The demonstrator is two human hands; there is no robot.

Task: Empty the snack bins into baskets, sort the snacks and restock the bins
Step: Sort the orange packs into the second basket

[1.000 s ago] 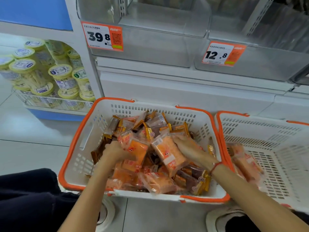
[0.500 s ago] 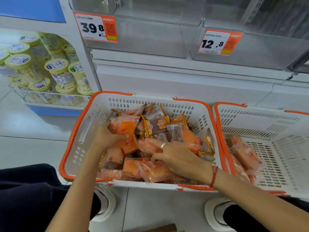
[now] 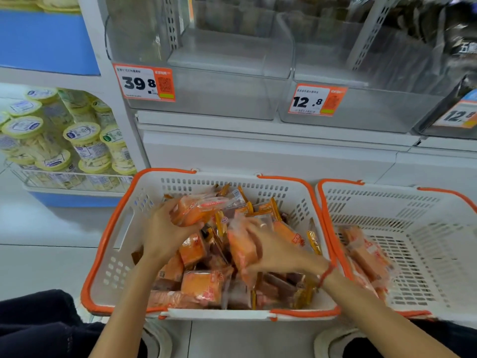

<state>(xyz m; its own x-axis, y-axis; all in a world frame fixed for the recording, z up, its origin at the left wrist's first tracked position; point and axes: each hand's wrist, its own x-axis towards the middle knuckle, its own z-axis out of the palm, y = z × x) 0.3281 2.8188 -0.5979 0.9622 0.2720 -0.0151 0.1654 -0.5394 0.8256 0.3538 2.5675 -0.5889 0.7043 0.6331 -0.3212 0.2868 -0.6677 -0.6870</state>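
Head view: price tags read "39.8" [image 3: 145,82] and "12.8" [image 3: 317,100] on clear plastic bins [image 3: 232,94]. Your left hand [image 3: 165,236] grips an orange film-wrapped snack pack [image 3: 196,210]; your right hand [image 3: 273,249], blurred, holds another pack [image 3: 242,248] over the perforated white basket [image 3: 124,228].

Floor [image 3: 38,254]: pale and shiny, under everything.
Left basket [image 3: 124,228]: white with an orange rim, sits on the floor at 6 o'clock.
Right basket [image 3: 426,228]: the same kind, touching the first one, at 4 o'clock.
Shelf [image 3: 258,122]: white, at 12 o'clock; two see-through bins [image 3: 232,99] sit on it.
Wire rack [image 3: 64,177]: at 9 o'clock, holds tubs [image 3: 85,140] with yellow lids.
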